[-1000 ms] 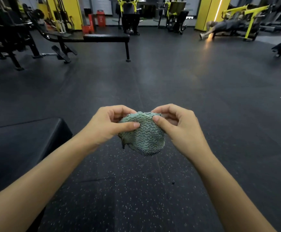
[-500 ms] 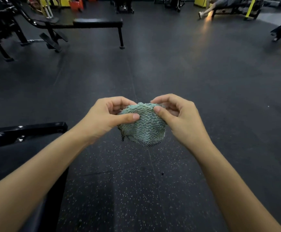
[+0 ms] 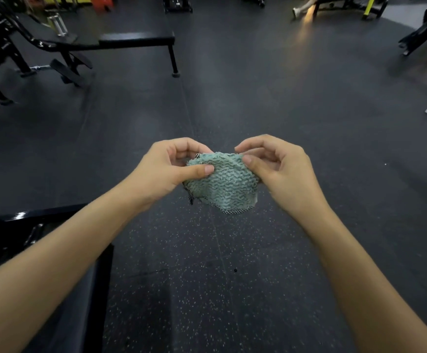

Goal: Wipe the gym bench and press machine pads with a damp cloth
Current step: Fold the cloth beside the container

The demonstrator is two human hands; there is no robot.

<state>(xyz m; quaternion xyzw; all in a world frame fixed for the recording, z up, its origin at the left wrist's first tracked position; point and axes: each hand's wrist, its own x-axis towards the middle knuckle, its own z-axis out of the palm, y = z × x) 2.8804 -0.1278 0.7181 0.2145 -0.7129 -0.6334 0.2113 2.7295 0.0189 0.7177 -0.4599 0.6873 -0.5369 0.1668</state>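
Black pad (image 3: 87, 314) lies nearest, at the lower left beneath the left forearm, and the cloth is not on it. Further out, above the speckled floor (image 3: 232, 289), the left hand (image 3: 164, 171) and right hand (image 3: 281, 174) each pinch the top edge of the teal cloth (image 3: 222, 184) between thumb and curled fingers. It hangs bunched in the air between them, touching no pad. Both grips take only the edge. If one slips, the cloth would likely drop onto the gritty floor and carry dirt to the pads. Left bunched, it would probably wipe poorly. The far bench (image 3: 136, 38) stands well apart; whether it is clean cannot be told.
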